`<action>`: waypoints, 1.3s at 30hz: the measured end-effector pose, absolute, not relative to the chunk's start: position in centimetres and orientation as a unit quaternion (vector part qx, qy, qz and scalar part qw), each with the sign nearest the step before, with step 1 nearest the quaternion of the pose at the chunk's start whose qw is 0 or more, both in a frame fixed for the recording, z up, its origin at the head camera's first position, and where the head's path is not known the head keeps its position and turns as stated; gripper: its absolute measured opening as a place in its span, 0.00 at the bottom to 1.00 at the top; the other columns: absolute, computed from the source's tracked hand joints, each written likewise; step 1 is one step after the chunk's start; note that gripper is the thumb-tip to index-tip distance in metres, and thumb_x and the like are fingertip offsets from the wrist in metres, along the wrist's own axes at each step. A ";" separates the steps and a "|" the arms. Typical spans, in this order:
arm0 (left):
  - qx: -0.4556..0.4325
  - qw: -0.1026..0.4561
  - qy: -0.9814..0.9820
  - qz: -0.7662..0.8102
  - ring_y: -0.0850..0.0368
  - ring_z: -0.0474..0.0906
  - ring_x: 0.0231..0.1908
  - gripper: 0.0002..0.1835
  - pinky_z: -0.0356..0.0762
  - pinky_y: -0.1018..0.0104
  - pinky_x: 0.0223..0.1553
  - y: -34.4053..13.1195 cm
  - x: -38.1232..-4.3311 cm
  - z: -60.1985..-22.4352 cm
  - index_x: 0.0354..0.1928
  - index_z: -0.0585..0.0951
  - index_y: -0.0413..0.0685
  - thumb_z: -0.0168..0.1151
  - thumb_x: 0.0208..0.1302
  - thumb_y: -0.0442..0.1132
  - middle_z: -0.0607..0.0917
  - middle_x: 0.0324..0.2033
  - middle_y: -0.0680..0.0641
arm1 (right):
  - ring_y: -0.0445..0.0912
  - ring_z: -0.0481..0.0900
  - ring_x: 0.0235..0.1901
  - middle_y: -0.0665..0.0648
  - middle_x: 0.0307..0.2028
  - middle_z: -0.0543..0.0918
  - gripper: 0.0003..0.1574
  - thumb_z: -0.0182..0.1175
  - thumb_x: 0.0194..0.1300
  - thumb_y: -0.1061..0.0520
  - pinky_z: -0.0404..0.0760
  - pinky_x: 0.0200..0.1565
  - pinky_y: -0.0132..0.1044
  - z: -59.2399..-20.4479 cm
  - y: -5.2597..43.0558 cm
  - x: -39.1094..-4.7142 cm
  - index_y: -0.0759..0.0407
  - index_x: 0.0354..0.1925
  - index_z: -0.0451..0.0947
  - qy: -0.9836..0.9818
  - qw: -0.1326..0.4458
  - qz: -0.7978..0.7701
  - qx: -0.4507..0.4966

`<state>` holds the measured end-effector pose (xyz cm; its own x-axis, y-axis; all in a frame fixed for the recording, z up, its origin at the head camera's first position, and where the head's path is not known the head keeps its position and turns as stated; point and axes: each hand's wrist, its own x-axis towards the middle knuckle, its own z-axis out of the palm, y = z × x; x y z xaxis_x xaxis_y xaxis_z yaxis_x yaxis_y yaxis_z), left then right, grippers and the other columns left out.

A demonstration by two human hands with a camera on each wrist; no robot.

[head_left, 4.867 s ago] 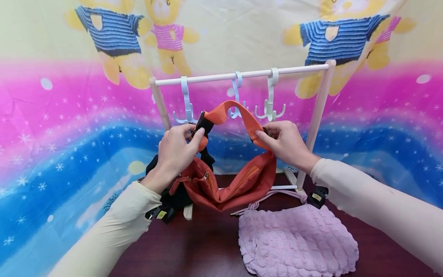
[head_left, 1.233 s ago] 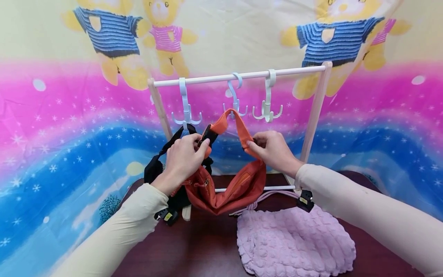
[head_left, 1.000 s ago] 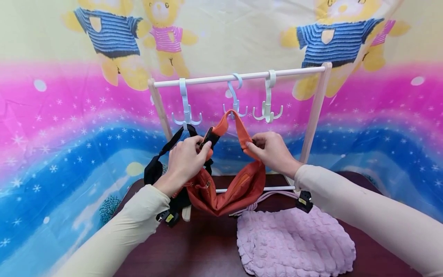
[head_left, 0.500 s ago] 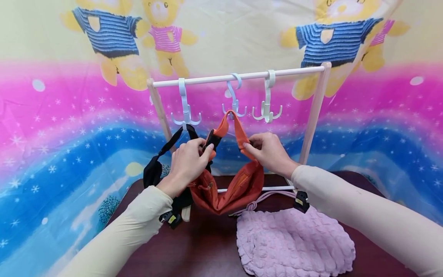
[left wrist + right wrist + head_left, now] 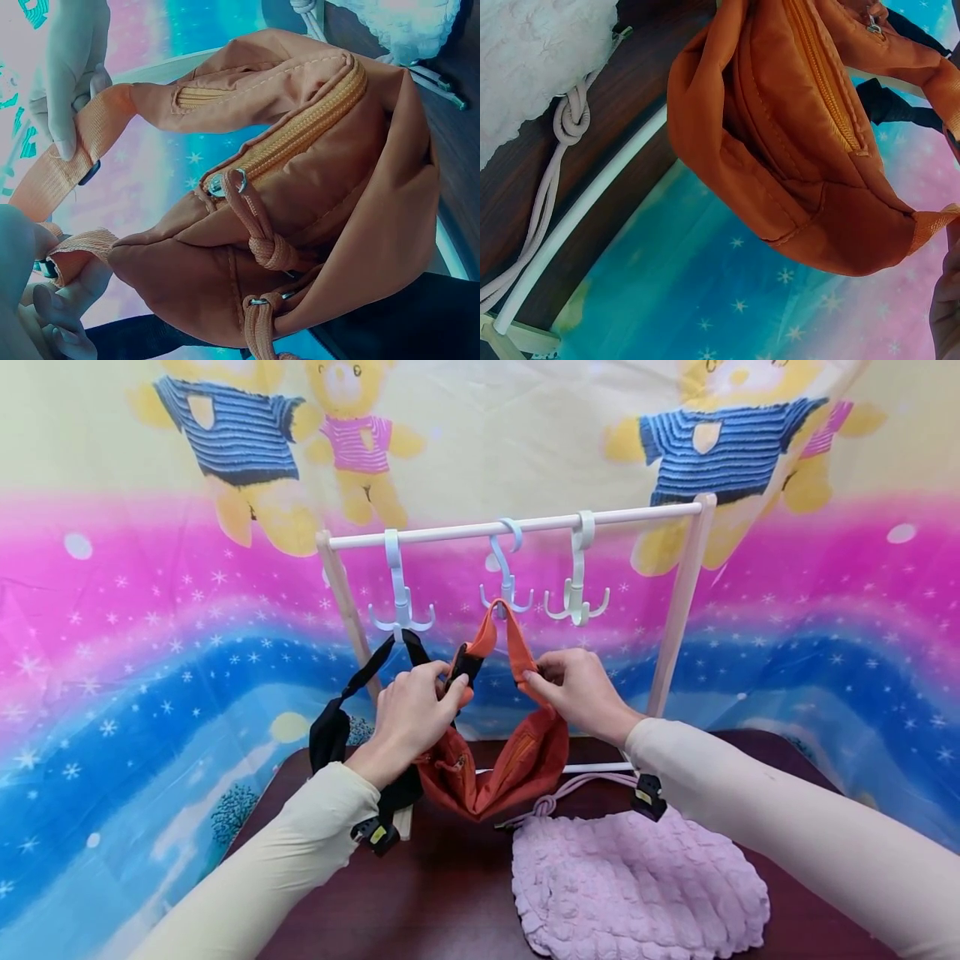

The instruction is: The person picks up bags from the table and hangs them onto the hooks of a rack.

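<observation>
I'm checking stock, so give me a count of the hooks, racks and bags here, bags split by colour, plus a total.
Hooks: 3
Rack: 1
Orange bag: 1
Pink bag: 1
Black bag, partly hidden: 1
Total: 7

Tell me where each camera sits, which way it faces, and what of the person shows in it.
Head: worn on the head, facing forward and down at the rack and orange bag; left hand, right hand and both sleeves show.
Left wrist: on that wrist, close on the orange bag; both hands show at the left side.
Right wrist: on that wrist, facing the orange bag and backdrop; part of the right hand shows at the right edge.
Both wrist views share the orange bag and pink bag.
</observation>
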<state>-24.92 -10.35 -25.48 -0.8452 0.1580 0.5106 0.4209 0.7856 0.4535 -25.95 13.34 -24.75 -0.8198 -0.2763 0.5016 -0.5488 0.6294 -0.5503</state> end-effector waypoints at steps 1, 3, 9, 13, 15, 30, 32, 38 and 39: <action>-0.159 0.229 -0.917 -0.287 0.58 0.73 0.17 0.21 0.68 0.64 0.18 -10.3 -24.9 -25.5 0.54 0.84 0.47 0.56 0.75 0.54 0.83 0.22 0.50 | 0.45 0.87 0.30 0.58 0.34 0.91 0.12 0.62 0.72 0.55 0.82 0.32 0.38 -24.7 13.3 -25.9 0.61 0.45 0.87 -0.883 0.188 0.361 0.233; -0.161 0.229 -0.917 -0.286 0.57 0.73 0.16 0.20 0.67 0.64 0.17 -10.3 -24.9 -25.5 0.53 0.84 0.47 0.56 0.75 0.54 0.82 0.20 0.50 | 0.45 0.87 0.30 0.58 0.34 0.91 0.12 0.62 0.72 0.54 0.82 0.32 0.38 -24.7 13.3 -25.9 0.60 0.45 0.87 -0.884 0.187 0.360 0.233; -0.160 0.227 -0.919 -0.280 0.57 0.71 0.15 0.19 0.63 0.65 0.17 -10.1 -24.8 -25.5 0.46 0.85 0.48 0.56 0.74 0.55 0.77 0.16 0.51 | 0.44 0.85 0.27 0.57 0.32 0.90 0.12 0.62 0.72 0.55 0.80 0.31 0.37 -24.7 13.2 -26.0 0.60 0.43 0.88 -0.886 0.189 0.351 0.236; -0.158 0.226 -0.921 -0.275 0.56 0.70 0.16 0.19 0.62 0.65 0.17 -9.9 -24.9 -25.5 0.43 0.86 0.49 0.56 0.74 0.56 0.76 0.15 0.52 | 0.43 0.82 0.25 0.57 0.30 0.90 0.11 0.62 0.72 0.56 0.78 0.30 0.37 -24.7 13.2 -26.3 0.60 0.40 0.88 -0.888 0.193 0.342 0.238; -0.158 0.227 -0.921 -0.275 0.56 0.70 0.15 0.19 0.61 0.65 0.17 -9.8 -24.9 -25.6 0.44 0.86 0.49 0.56 0.74 0.56 0.76 0.14 0.52 | 0.42 0.81 0.24 0.57 0.29 0.90 0.11 0.62 0.71 0.56 0.77 0.29 0.36 -24.7 13.1 -26.3 0.61 0.40 0.89 -0.889 0.194 0.340 0.239; -0.163 0.226 -0.919 -0.279 0.57 0.69 0.14 0.19 0.58 0.66 0.16 -9.3 -25.2 -25.9 0.44 0.86 0.48 0.57 0.73 0.56 0.75 0.13 0.53 | 0.43 0.82 0.25 0.55 0.29 0.89 0.11 0.62 0.72 0.54 0.78 0.30 0.37 -24.9 12.9 -26.5 0.59 0.41 0.88 -0.889 0.193 0.344 0.232; -0.164 0.225 -0.919 -0.279 0.57 0.69 0.14 0.19 0.59 0.66 0.16 -9.3 -25.2 -26.0 0.44 0.86 0.49 0.58 0.73 0.56 0.75 0.14 0.53 | 0.43 0.84 0.26 0.56 0.30 0.90 0.11 0.62 0.72 0.55 0.79 0.31 0.37 -25.0 12.9 -26.5 0.59 0.41 0.88 -0.888 0.195 0.344 0.235; -0.161 0.225 -0.921 -0.274 0.57 0.70 0.15 0.19 0.60 0.65 0.17 -9.2 -25.3 -26.1 0.42 0.86 0.49 0.58 0.72 0.57 0.75 0.14 0.53 | 0.43 0.84 0.26 0.56 0.32 0.90 0.11 0.62 0.71 0.55 0.80 0.30 0.37 -25.2 13.0 -26.4 0.59 0.44 0.88 -0.884 0.195 0.350 0.241; -0.161 0.225 -0.921 -0.273 0.57 0.70 0.15 0.19 0.61 0.65 0.17 -9.3 -25.3 -26.1 0.41 0.86 0.49 0.59 0.72 0.57 0.75 0.14 0.53 | 0.43 0.83 0.25 0.56 0.32 0.90 0.11 0.62 0.71 0.55 0.80 0.29 0.38 -25.3 13.1 -26.4 0.59 0.44 0.87 -0.884 0.194 0.351 0.241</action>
